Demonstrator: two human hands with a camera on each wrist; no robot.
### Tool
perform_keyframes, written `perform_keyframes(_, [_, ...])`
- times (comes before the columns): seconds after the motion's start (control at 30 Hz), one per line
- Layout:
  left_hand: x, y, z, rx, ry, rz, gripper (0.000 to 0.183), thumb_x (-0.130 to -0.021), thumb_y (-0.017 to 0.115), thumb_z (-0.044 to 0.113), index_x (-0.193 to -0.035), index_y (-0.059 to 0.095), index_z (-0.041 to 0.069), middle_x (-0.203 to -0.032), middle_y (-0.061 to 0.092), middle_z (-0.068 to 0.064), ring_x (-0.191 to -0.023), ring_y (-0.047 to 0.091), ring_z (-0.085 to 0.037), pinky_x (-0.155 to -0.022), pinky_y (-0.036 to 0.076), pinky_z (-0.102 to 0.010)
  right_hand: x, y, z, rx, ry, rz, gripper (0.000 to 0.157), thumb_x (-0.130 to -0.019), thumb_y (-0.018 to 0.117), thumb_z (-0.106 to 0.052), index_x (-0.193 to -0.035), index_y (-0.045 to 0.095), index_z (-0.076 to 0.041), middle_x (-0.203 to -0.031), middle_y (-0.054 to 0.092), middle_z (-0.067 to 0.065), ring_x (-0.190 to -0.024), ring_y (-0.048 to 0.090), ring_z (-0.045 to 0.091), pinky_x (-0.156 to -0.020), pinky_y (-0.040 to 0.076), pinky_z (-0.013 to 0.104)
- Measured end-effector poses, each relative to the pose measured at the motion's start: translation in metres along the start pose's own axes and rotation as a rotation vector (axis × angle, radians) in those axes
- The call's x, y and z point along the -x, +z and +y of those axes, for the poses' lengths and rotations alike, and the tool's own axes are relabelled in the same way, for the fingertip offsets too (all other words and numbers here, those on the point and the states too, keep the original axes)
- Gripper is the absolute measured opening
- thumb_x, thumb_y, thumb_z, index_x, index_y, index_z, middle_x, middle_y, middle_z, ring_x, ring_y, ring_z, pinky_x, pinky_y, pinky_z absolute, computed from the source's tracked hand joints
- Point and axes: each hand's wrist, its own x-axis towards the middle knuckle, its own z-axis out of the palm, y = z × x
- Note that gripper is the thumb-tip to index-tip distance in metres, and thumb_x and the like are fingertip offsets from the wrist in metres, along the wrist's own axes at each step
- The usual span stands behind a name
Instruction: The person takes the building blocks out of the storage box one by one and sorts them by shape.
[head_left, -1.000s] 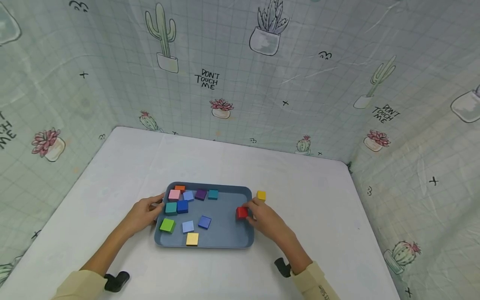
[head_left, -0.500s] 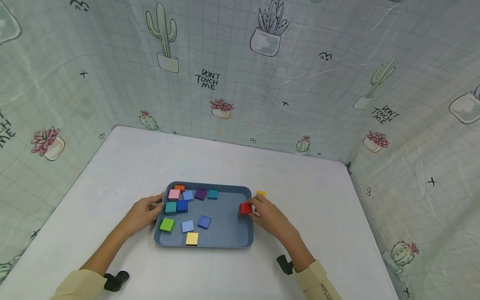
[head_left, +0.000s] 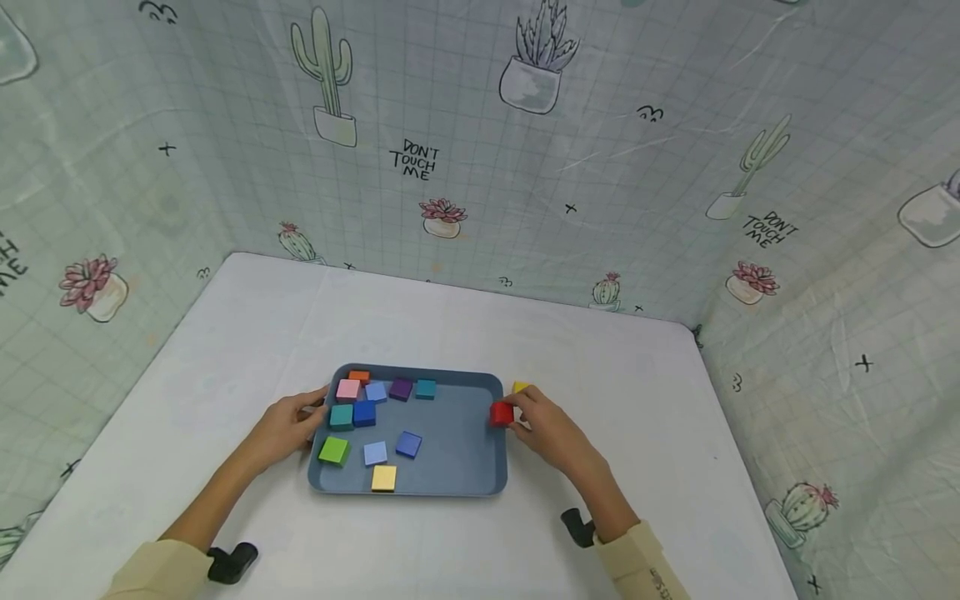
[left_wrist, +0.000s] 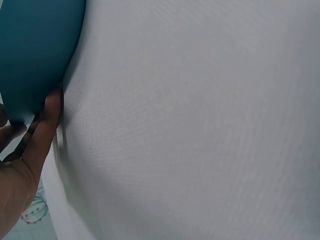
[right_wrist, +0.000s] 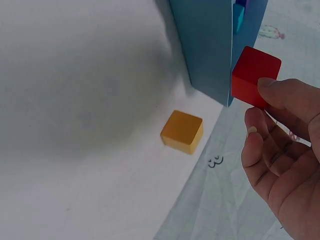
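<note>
My right hand (head_left: 551, 429) pinches a red cube (right_wrist: 255, 75) between thumb and fingertips, over the right rim of the blue-grey tray (head_left: 457, 467). Under the right wrist camera, the cube overlaps the tray's upper edge. A yellow cube (right_wrist: 182, 131) lies on the table outside the tray, beyond the right hand and partly hidden by it in the head view. My left hand (head_left: 285, 429) grips the tray's left end, its fingers (left_wrist: 51, 107) against the outer wall. Inside the tray, mostly at the left, sit several coloured cubes, among them a green one (head_left: 334, 451) and a pink one (head_left: 348, 390).
A pale yellow cube (head_left: 384, 478) sits by the tray's near wall, and a purple one (head_left: 401, 389) near its far wall. The white table (head_left: 600, 367) is bordered by hanging cloth (head_left: 480, 125) printed with cacti.
My right hand has carried the red cube rightward and slightly away from me, from inside the tray to its right rim. The left hand and the tray have stayed put.
</note>
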Motion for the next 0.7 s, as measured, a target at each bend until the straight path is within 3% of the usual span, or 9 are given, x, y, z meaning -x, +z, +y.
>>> perform_keyframes(0.4, [-0.001,0.000,-0.001,-0.005,0.001,0.002,0.052,-0.098,0.050,0.023,-0.141,0.038,-0.003,-0.133,0.045,-0.031,-0.095,0.061,-0.032,-0.062,0.055,-0.028,0.001,-0.001,0.020,-0.085,0.103,-0.007,0.038,-0.080,0.073,-0.003,-0.117,0.061,-0.005,-0.103,0.057,0.007,-0.083,0.056,0.012,-0.071,0.051,0.022])
perform_keyframes(0.7, [-0.001,0.000,0.000,0.008,-0.010,0.002,0.051,-0.098,0.050,0.021,-0.141,0.038,-0.003,-0.131,0.046,-0.031,-0.090,0.061,-0.029,-0.061,0.055,-0.028,0.007,-0.006,0.029,-0.072,0.182,0.007,0.040,-0.080,0.074,-0.003,-0.118,0.061,-0.005,-0.107,0.058,0.007,-0.084,0.057,0.015,-0.074,0.052,0.024])
